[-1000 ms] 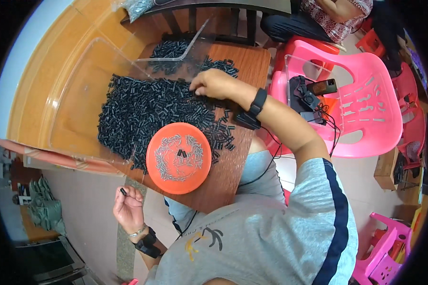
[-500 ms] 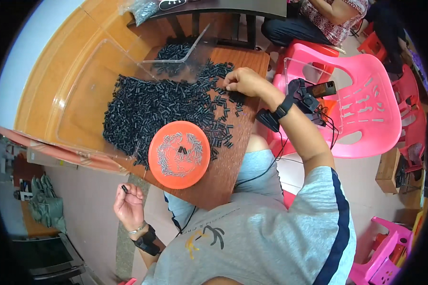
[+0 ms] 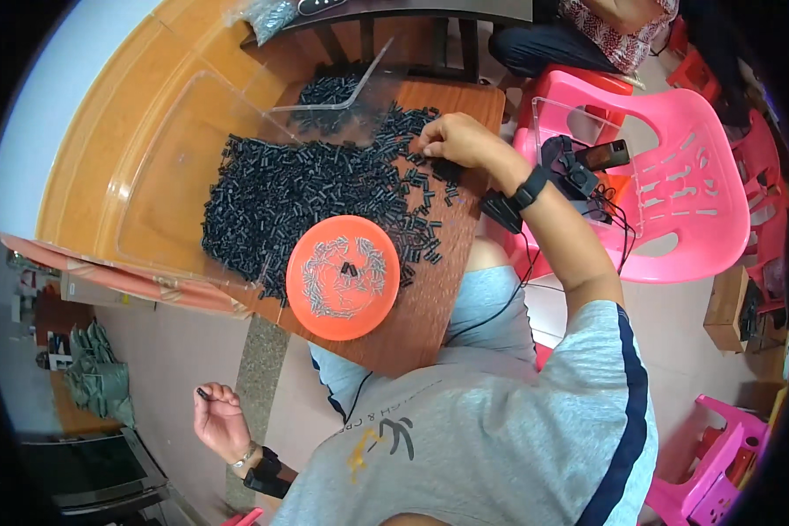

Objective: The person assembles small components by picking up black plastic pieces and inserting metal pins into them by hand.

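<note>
A: L hand [image 3: 219,423] status?
B: Thumb + fingertips pinching 1 small black piece [image 3: 203,394]. It's out past the table's [image 3: 412,344] L side, nothing but floor [image 3: 171,351] under it. Loosen that pinch = dropped part, prob a pain to find.
A: R hand [image 3: 450,140]?
B: At the R end of the black pile [image 3: 285,197], thumb + index close tog. Can't tell if anything's btwn them.
A: Other risks?
B: Loose pcs thin out twd the table's R edge. IMO a quick sweep w/ R wrist or its black wrist unit [image 3: 502,211] could knock some off. Also the orange dish [image 3: 346,330]: rim v. close to near-L table edge, can't tell if it overhangs. Bump = silver pins [image 3: 320,298] + the few black pcs mid-dish everywhere.
A: Room to move?
B: L side: wide open btwn hand and dish, just the edge to clear. R side: bare wood near corner, R of dish, plus a strip far R. Pink chair [image 3: 688,259] is just beside R forearm, so elbow room's tight there. Clear plastic bin [image 3: 324,110] rim limits reach at far side of pile.
</note>
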{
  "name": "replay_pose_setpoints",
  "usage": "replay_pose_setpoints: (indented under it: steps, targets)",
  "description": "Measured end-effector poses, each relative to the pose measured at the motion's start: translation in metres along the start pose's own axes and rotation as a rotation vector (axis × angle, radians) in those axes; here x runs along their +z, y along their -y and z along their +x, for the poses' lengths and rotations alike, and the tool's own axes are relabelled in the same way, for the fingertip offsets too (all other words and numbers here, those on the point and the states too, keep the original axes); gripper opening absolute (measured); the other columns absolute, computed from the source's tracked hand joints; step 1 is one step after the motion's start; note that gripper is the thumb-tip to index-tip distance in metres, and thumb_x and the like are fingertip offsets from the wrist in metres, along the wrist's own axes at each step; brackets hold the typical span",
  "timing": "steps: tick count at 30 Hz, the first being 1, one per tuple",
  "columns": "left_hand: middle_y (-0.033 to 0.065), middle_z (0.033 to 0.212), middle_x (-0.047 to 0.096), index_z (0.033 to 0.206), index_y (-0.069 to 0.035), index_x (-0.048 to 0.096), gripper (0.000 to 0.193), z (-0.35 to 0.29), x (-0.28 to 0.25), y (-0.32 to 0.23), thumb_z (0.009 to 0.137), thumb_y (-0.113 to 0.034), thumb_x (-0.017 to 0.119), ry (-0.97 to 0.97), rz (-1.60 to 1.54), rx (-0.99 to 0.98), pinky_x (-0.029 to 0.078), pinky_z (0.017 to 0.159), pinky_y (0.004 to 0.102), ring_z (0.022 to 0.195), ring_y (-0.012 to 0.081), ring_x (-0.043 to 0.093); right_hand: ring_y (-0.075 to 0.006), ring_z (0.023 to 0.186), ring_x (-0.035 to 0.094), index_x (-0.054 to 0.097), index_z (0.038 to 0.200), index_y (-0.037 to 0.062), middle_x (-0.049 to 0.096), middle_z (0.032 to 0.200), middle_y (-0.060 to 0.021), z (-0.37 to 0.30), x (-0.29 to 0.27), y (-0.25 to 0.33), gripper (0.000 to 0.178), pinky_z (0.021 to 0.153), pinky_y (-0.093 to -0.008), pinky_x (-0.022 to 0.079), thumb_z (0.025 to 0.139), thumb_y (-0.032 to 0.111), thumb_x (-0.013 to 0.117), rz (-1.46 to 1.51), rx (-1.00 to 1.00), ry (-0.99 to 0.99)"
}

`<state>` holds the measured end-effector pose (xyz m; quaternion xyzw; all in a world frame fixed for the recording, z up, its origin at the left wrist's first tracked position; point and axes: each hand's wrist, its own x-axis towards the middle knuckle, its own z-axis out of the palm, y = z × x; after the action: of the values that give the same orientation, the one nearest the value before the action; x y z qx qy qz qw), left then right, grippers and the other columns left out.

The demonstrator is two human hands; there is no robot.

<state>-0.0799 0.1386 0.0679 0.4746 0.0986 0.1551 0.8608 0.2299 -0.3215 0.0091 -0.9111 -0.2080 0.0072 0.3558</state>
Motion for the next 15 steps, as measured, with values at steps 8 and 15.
replay_pose_setpoints:
  steps: [8,15]
  targets:
    - [0.0066,0.077,0.045,0.088,-0.002,0.050,0.016,-0.009,-0.027,-0.006,0.093,-0.017,0.047,0.002,-0.043,0.006,0.039,0.064,0.0298,0.071,0.0181,0.043,-0.0289,0.086,0.063,0.069,0.088,0.0118,0.067,0.086,-0.0103,0.022,0.028,0.043,0.021,0.073,-0.0403,0.049,0.069,0.021,0.070,-0.202,-0.054,0.120]
    - [0.0077,0.078,0.046,0.087,-0.002,0.050,0.016,-0.020,-0.040,-0.009,0.093,-0.016,0.047,-0.035,-0.068,0.019,0.040,0.064,0.0301,0.071,0.0189,0.044,-0.0321,0.084,0.064,0.069,0.084,0.0086,0.067,0.086,-0.0149,0.044,0.061,0.058,0.018,0.071,-0.0412,0.051,0.068,0.010,0.061,-0.496,-0.114,0.159]
